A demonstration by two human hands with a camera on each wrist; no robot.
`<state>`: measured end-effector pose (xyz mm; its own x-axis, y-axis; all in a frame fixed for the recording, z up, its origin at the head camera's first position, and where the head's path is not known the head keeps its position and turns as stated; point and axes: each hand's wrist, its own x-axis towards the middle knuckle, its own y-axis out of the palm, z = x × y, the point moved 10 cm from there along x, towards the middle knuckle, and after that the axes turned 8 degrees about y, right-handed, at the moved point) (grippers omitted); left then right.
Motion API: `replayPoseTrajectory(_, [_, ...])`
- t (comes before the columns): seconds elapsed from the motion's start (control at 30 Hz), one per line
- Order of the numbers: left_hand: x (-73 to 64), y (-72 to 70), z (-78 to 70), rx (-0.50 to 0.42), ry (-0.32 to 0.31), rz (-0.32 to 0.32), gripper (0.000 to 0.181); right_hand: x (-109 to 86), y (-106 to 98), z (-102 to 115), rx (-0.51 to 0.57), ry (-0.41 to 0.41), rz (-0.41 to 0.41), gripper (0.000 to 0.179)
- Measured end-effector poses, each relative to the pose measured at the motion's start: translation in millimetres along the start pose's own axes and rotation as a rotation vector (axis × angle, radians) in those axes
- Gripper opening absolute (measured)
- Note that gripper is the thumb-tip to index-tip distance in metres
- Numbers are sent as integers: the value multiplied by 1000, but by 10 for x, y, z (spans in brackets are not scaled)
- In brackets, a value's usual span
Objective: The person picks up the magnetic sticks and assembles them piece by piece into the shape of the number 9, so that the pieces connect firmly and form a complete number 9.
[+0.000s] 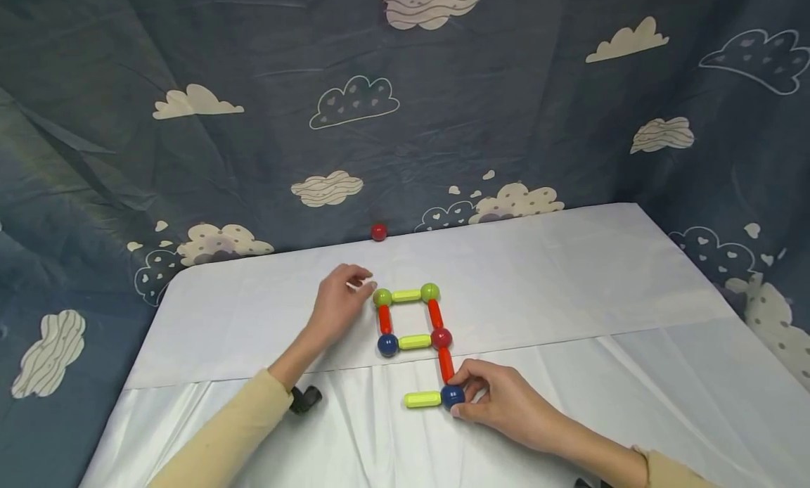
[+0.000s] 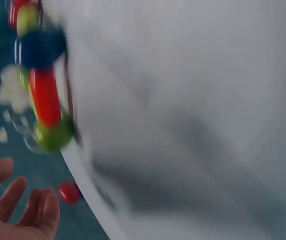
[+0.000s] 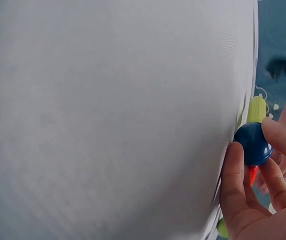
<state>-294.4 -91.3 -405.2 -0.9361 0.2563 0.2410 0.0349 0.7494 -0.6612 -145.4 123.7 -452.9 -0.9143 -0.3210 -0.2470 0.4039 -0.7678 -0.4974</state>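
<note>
Balls and rods joined into a square lie on the white cloth. Its corners are two green balls (image 1: 430,292), a blue ball (image 1: 388,345) and a red ball (image 1: 441,338); red rods (image 1: 384,320) form its sides and yellow-green rods (image 1: 414,342) its top and bottom. From the red ball another red rod (image 1: 446,366) runs down to a second blue ball (image 3: 253,144), with a yellow-green rod (image 1: 422,399) pointing left from it. My right hand (image 1: 500,407) pinches this lower blue ball between thumb and fingers. Beside the upper left green ball, my left hand (image 1: 339,302) holds nothing, fingers loosely bent.
A loose red ball (image 1: 379,232) sits at the back edge of the white-covered table (image 1: 538,270). Behind hangs a dark blue curtain (image 1: 266,157) with cloud prints. A black device (image 1: 306,399) is on the left wrist.
</note>
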Motion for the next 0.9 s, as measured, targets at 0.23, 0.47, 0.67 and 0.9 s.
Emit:
replayPoseTrajectory(0.23, [738,-22,345,35,-69,-69,30,-8,-4,-21,12,19,1,28])
replayPoseTrajectory(0.47, [1014,106,535,41,-120,-79,36,-22,-5,-13,26,0,6,28])
replayPoseTrajectory(0.67, [1133,237,516,41,-101,-38,41,-17,-6,-15,24,12,10,29])
replayPoseTrajectory(0.9, [1163,260,469,65,-95,-61,31,-22,-7,-34,16,26,16,29])
